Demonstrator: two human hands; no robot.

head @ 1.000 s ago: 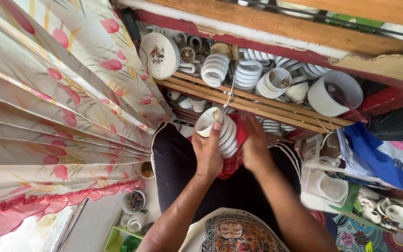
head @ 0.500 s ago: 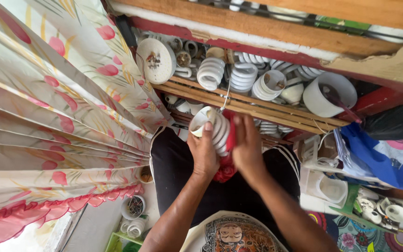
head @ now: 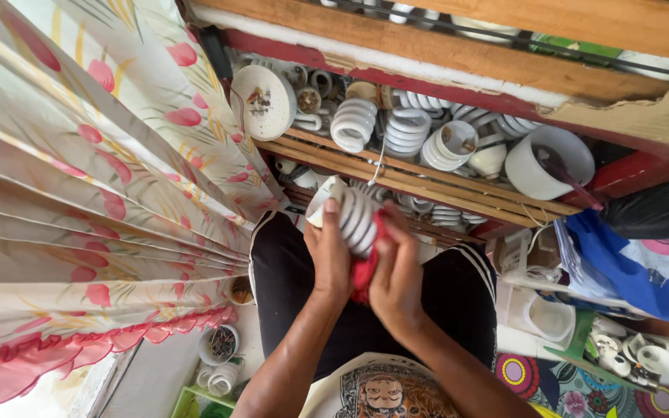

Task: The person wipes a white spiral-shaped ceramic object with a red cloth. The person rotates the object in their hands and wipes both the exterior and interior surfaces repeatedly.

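My left hand (head: 328, 258) grips a white spiral lamp bulb (head: 348, 215) by its base end, held up in front of me. My right hand (head: 396, 279) presses a red cloth (head: 367, 263) against the bulb's coils. Both hands sit above my lap in black shorts (head: 288, 286). Just beyond the bulb runs a wooden shelf (head: 427, 179) stacked with more white spiral bulbs (head: 354, 122) and lamp parts.
A floral curtain (head: 79, 201) hangs on the left. A round white lamp housing (head: 262, 101) and a white cup-shaped shade (head: 547, 162) sit on the shelf. Blue cloth (head: 629, 267) and white parts (head: 621, 356) lie at right; small containers (head: 218, 344) stand on the floor at left.
The view has shifted slightly. My hands have turned the bulb a little, with the red cloth sliding along its coils; both hands keep their hold.
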